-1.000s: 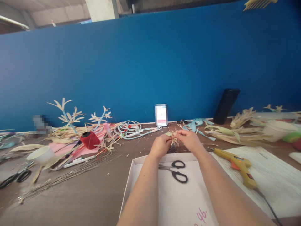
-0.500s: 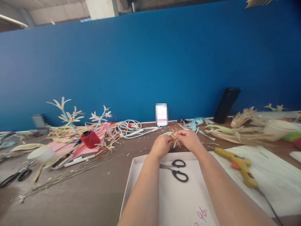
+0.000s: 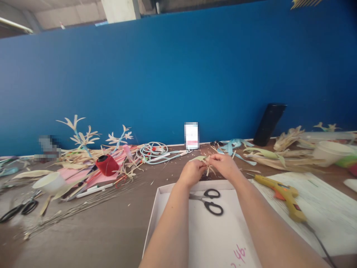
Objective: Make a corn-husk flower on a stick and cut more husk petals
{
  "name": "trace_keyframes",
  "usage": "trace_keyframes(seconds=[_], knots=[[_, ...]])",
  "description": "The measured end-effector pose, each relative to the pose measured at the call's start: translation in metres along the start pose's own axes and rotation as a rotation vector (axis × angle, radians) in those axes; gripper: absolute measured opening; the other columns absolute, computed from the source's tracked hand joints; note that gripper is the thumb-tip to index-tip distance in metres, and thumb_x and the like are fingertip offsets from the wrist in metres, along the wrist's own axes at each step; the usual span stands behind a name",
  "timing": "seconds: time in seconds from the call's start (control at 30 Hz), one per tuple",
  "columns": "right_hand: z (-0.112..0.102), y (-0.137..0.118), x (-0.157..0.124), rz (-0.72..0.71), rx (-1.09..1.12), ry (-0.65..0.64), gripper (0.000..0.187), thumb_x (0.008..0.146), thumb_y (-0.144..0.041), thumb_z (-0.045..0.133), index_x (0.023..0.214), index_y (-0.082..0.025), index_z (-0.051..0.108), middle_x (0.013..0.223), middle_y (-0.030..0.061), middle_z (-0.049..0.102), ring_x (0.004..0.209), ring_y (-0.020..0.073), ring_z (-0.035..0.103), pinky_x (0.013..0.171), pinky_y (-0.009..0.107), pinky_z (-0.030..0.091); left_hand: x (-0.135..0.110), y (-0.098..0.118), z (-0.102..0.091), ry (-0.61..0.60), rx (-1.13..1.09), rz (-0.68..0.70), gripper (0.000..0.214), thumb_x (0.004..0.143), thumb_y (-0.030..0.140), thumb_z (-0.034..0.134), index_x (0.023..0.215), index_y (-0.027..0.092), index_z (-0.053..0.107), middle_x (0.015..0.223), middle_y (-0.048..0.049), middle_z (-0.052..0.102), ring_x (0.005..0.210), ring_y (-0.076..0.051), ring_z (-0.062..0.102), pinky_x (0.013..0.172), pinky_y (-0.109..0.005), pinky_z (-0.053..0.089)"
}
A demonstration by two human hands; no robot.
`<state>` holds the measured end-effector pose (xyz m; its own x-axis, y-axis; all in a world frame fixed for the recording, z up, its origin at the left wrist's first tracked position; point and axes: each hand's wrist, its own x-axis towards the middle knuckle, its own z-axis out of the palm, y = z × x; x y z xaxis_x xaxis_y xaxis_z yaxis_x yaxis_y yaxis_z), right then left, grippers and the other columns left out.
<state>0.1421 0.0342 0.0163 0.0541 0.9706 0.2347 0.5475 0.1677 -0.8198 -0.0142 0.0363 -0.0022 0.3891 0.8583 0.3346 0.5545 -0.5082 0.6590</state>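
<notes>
My left hand [image 3: 192, 172] and my right hand [image 3: 223, 164] meet just past the far edge of a shallow white box [image 3: 173, 190]. Between my closed fingertips is a small piece of pale dried husk [image 3: 199, 158], with narrow strips hanging below. Fingers cover much of it, so its full shape is hidden. Beneath my forearms, black-handled scissors [image 3: 214, 208] lie in the box, which has pink handwriting near its front.
A yellow glue gun [image 3: 290, 195] lies on papers at right. Dried husks [image 3: 287, 162] and a white bowl [image 3: 331, 152] sit behind it. At left are husk flowers [image 3: 83, 137], red thread [image 3: 107, 165], thin wires [image 3: 78, 208], and other scissors [image 3: 22, 208]. A blue partition [image 3: 167, 74] stands behind.
</notes>
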Motion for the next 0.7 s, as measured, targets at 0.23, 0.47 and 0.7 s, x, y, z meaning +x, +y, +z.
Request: trace_keyframes(seconds=[0.23, 0.47, 0.7], knots=[[-0.0008, -0.0003, 0.0007, 0.020, -0.007, -0.024, 0.025, 0.068, -0.041, 0.059, 0.071, -0.018, 0.069, 0.068, 0.0012, 0.067, 0.064, 0.0163, 0.056, 0.060, 0.026, 0.040, -0.0002, -0.0008, 0.0008, -0.027, -0.067, -0.025, 0.024, 0.079, 0.025, 0.047, 0.084, 0.019, 0.070, 0.078, 0.0001, 0.066, 0.073, -0.013, 0.056, 0.066, -0.021, 0.040], [-0.0001, 0.0012, 0.0015, 0.039, 0.015, -0.027, 0.023, 0.067, -0.040, 0.060, 0.071, -0.019, 0.069, 0.072, 0.0017, 0.068, 0.067, 0.0174, 0.057, 0.062, 0.027, 0.040, 0.0007, -0.0040, 0.0033, -0.041, -0.130, -0.022, 0.023, 0.079, 0.026, 0.048, 0.083, 0.018, 0.069, 0.078, -0.0003, 0.066, 0.072, -0.013, 0.055, 0.066, -0.021, 0.040], [0.0008, 0.0018, 0.0016, 0.051, 0.058, -0.011, 0.026, 0.071, -0.043, 0.058, 0.069, -0.020, 0.069, 0.066, 0.0003, 0.066, 0.064, 0.0169, 0.057, 0.060, 0.027, 0.039, 0.0008, -0.0069, 0.0042, 0.010, -0.165, -0.025, 0.022, 0.077, 0.024, 0.049, 0.080, 0.017, 0.069, 0.074, -0.0002, 0.064, 0.069, -0.012, 0.054, 0.063, -0.021, 0.038]])
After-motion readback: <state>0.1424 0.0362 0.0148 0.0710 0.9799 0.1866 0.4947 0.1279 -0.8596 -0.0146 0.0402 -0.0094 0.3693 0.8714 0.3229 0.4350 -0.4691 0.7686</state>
